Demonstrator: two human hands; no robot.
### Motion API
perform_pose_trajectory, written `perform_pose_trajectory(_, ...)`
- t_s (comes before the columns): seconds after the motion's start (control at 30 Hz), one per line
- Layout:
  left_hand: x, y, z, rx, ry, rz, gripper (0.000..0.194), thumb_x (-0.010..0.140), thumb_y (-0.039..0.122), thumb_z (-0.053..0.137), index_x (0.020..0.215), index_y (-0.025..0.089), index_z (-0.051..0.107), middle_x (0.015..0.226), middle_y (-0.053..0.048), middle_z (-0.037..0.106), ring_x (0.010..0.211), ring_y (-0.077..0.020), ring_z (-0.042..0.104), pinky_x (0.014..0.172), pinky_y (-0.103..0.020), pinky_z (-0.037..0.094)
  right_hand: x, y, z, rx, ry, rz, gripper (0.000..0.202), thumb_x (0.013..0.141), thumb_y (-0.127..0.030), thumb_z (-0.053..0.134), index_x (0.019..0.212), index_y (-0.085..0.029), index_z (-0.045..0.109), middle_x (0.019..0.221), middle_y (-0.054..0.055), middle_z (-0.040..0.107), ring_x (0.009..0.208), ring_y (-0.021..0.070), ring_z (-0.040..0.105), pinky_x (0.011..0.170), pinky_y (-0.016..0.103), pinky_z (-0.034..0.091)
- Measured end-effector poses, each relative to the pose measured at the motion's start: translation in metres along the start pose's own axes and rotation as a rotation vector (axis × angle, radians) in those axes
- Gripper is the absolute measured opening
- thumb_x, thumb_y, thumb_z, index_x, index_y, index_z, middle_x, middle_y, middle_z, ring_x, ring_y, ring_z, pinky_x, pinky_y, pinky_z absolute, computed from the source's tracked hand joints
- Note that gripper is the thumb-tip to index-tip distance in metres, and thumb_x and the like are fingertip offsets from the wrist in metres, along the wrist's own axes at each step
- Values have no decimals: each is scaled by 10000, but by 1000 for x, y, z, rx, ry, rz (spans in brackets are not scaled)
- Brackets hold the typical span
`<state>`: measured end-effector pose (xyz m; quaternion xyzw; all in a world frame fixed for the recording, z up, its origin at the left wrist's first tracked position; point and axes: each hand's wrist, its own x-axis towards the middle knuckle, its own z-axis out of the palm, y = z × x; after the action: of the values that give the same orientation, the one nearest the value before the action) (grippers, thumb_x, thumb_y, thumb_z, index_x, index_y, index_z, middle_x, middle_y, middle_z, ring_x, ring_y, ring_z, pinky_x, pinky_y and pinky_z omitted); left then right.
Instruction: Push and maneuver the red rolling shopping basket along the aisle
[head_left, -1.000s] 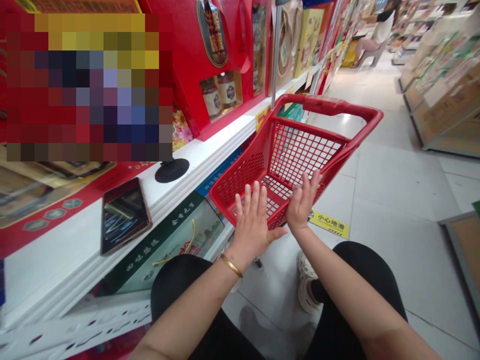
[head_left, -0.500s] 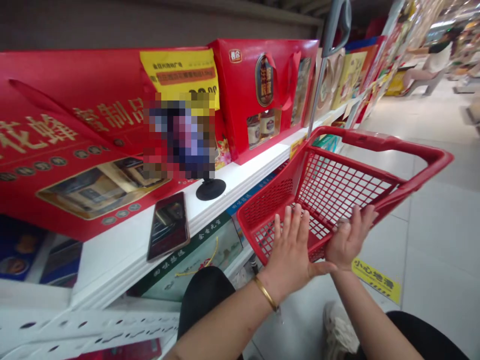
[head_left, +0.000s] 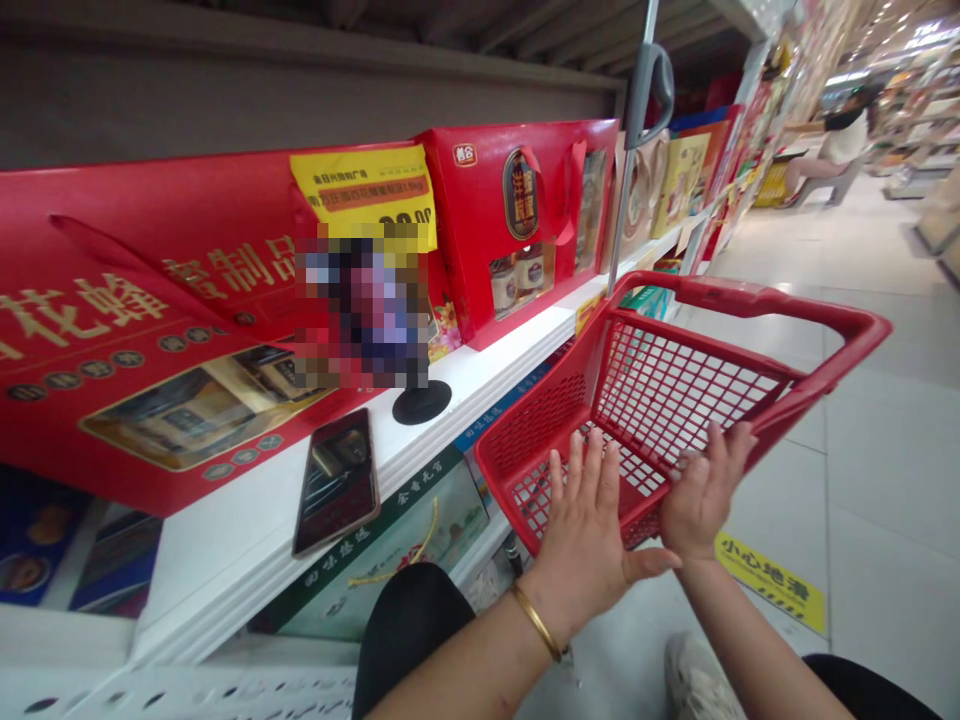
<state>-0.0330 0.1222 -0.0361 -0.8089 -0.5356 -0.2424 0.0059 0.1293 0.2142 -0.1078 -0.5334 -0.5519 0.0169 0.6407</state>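
My left hand (head_left: 581, 530), with a gold bangle at its wrist, is held out in front of the red shopping basket (head_left: 555, 405), fingers stretched and thumb pointing right. Close beside it, my right hand (head_left: 705, 490) is raised with its fingers extended, before the basket's right side. Neither hand holds anything. Whether they touch the basket's rim I cannot tell. Inside the basket only bare mesh shows. On the white shelf to the left lies a dark smartphone (head_left: 337, 480). Behind it, a round black stand base (head_left: 421, 402) carries a pixelated object.
Red gift boxes (head_left: 525, 230) line the shelf (head_left: 232, 540), with a yellow price sign (head_left: 367, 190) on one. A grey handle (head_left: 651, 95) on a metal rod rises behind the basket. A yellow floor sign (head_left: 772, 580) lies right. A person (head_left: 840, 140) sits farther down the aisle.
The view has tilted slightly, so the shelf, boxes and phone appear lower. My hands keep nearly the same pose, with the right fingers shifting a little.
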Motion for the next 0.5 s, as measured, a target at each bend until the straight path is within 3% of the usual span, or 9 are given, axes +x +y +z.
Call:
perform_pose_trajectory(0.07, -2, -1, 0, 4, 2, -3, 1211, 845, 883, 367, 1663, 86, -35, 1730, -200, -1, 1605, -364, -47, 1280, -647, 161, 24, 14, 0, 4, 68, 71, 583, 1055, -456, 355, 1577, -206, 423, 1722, 117, 216, 1615, 312, 126, 1301, 589, 148)
perform_pose_trajectory(0.13, -4, -1, -1, 6, 10, -5, 1224, 833, 887, 380, 1664, 88, -34, 1728, -203, 17, 1606, -365, -30, 1279, -645, 177, 32, 18, -2, 11, 80, 112, 609, 1042, -489, 397, 1585, -213, 414, 1725, 114, 201, 1617, 308, 111, 1311, 551, 126)
perform_pose_trajectory(0.27, -5, 0, -1, 2, 19, 4, 1222, 831, 881, 396, 1665, 96, -29, 1728, -197, 30, 1606, -364, -3, 1277, -642, 204, -8, -2, -7, 5, -101, 37, 612, 1050, -467, 384, 1627, -284, 296, 1748, 61, 94, 1622, 312, -13, 1281, 675, 48)
perform_pose_trajectory(0.37, -3, 0, -1, 5, 13, 4, 1212, 837, 872, 406, 1667, 103, -28, 1732, -182, 16, 1607, -357, -10, 1289, -622, 191, -35, -18, -6, 14, -159, -40, 627, 1043, -475, 409, 1632, -326, 252, 1748, 57, 110, 1621, 329, 34, 1237, 752, 106)
perform_pose_trajectory(0.5, -2, 0, -1, 8, -7, -7, 1212, 841, 874, 384, 1664, 89, -34, 1731, -185, 2, 1606, -356, -30, 1289, -626, 184, -10, -9, -2, -6, -26, 32, 693, 1001, -524, 512, 1612, -251, 332, 1734, 106, 169, 1614, 340, 101, 1265, 685, 144)
